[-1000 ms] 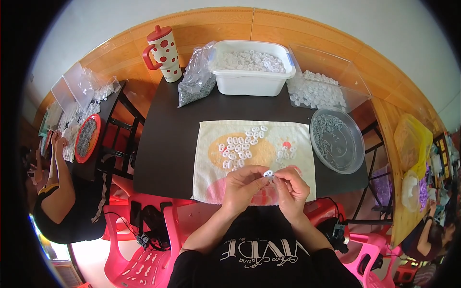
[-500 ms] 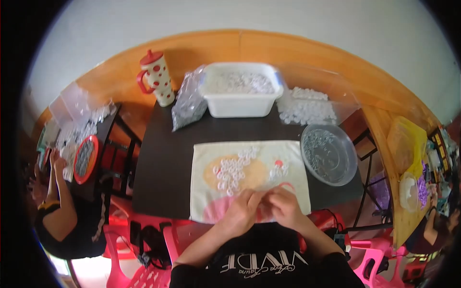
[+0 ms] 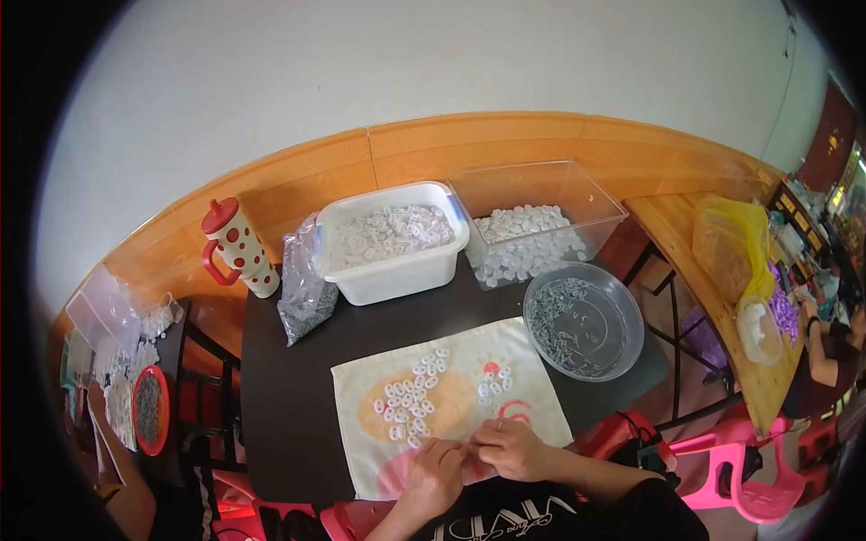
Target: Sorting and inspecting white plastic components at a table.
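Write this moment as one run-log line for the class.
left hand: touching right hand over cloth | right hand: pinching something too small to tell | cloth: white plastic pieces piled | round bowl: small grey parts

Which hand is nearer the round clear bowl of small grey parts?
Right. The right hand sits below-left of the round clear bowl; the left hand lies farther left.

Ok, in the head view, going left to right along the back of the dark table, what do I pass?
Spotted mug with red lid → clear bag of small grey parts → white tub of white pieces → clear bin of white pieces
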Available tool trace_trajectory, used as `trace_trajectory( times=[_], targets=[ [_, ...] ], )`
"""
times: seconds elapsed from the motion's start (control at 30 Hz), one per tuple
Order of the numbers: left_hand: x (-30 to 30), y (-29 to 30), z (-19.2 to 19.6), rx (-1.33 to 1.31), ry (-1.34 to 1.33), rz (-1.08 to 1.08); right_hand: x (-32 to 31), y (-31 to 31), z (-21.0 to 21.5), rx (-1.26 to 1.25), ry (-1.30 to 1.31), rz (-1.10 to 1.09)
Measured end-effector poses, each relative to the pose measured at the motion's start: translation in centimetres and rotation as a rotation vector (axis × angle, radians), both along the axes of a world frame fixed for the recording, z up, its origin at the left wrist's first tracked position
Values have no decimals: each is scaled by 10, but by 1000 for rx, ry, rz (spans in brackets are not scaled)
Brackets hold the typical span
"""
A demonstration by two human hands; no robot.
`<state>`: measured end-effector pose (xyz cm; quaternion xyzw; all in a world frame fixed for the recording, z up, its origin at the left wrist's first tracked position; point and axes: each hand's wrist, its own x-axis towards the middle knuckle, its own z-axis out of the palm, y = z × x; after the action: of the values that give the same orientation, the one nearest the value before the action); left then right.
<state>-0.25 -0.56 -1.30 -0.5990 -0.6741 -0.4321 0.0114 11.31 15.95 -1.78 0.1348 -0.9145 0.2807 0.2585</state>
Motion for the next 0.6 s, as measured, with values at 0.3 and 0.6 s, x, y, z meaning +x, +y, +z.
trace_trajectory(
  times=[0.3, 0.6],
  targets=[
    [-1, -2, -1, -49, 64, -14, 0, 0, 3, 30, -41, 41],
    [6, 3, 9, -89, 143, 25, 0, 2, 9, 91, -50, 20]
  ],
)
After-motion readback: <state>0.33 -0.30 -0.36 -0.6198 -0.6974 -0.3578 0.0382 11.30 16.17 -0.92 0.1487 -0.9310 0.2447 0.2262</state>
